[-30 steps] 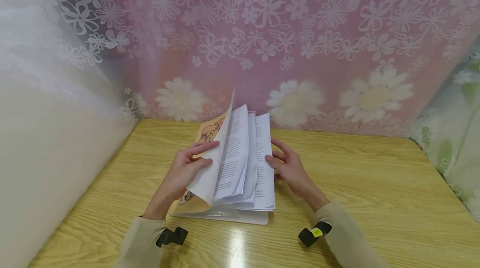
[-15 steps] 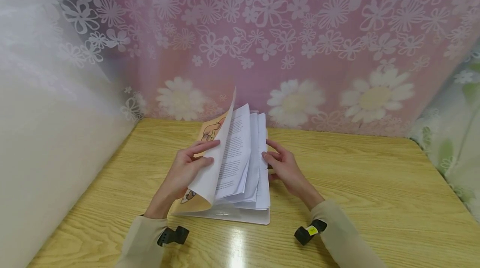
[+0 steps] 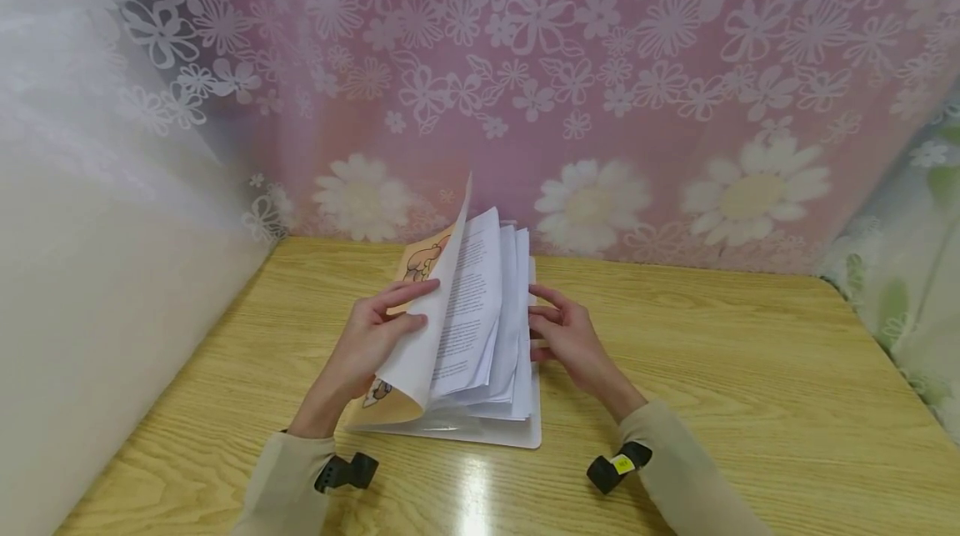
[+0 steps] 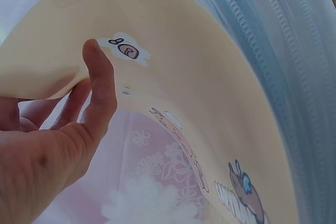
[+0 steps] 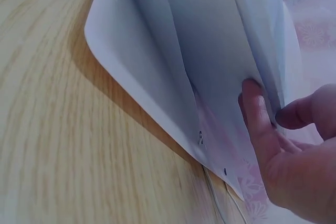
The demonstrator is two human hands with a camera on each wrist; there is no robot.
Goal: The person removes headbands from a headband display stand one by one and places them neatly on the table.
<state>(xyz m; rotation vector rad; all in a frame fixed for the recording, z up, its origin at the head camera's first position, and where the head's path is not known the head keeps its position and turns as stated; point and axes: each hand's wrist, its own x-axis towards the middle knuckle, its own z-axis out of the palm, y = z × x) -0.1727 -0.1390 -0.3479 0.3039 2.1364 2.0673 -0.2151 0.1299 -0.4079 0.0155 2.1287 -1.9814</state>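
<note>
A document folder stands partly opened on the table, its peach front cover (image 4: 157, 3) printed with cartoon figures. My left hand (image 3: 360, 344) holds that cover raised and bent, its white inner side (image 3: 435, 336) facing right. Printed papers (image 3: 468, 303) fan out inside it, around clear plastic pockets (image 4: 281, 77). At their right edge, my right hand (image 3: 573, 344) pinches a stack of papers (image 5: 254, 35) between thumb and fingers. In the right wrist view, these papers stand lifted off the white back cover (image 5: 123, 51), which lies flat and has a thin cord (image 5: 211, 192) at its edge.
The wood-grain table (image 3: 712, 369) spreads out around the folder. Close behind it hangs a pink flowered curtain (image 3: 525, 86), and a pale sheet (image 3: 97, 211) borders the left side. Each wrist carries a black camera band (image 3: 618, 468).
My right hand has shifted left, taking the right-hand papers with it toward the rest of the stack. More of the back cover's right edge now shows. The left hand stays put.
</note>
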